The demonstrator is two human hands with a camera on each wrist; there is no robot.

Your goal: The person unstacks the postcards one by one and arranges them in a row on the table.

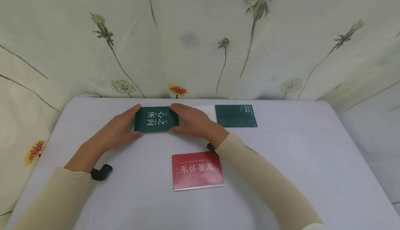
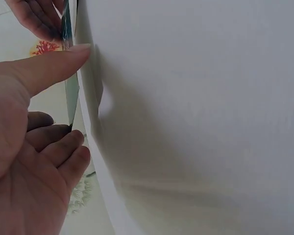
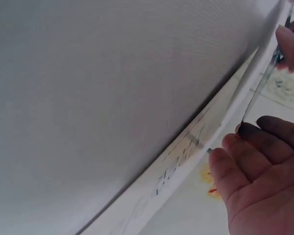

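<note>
A dark green card (image 1: pixel 156 119) with large white characters is held between both hands near the far edge of the table. My left hand (image 1: pixel 120 127) grips its left end, thumb at the near edge and fingers at the far edge. On the right end, my right hand (image 1: pixel 195 122) pinches it the same way. In the left wrist view the card shows only as a thin green edge, which the left fingertips touch. Whether the card's underside touches the cloth cannot be told.
A second green card (image 1: pixel 236 116) lies right of the right hand, beside a white printed sheet (image 1: pixel 210 111) partly hidden by that hand. Nearer lies a red card (image 1: pixel 198 172) with white characters. The table (image 1: pixel 297 171) wears a white cloth; a flowered curtain (image 1: pixel 193 63) hangs behind.
</note>
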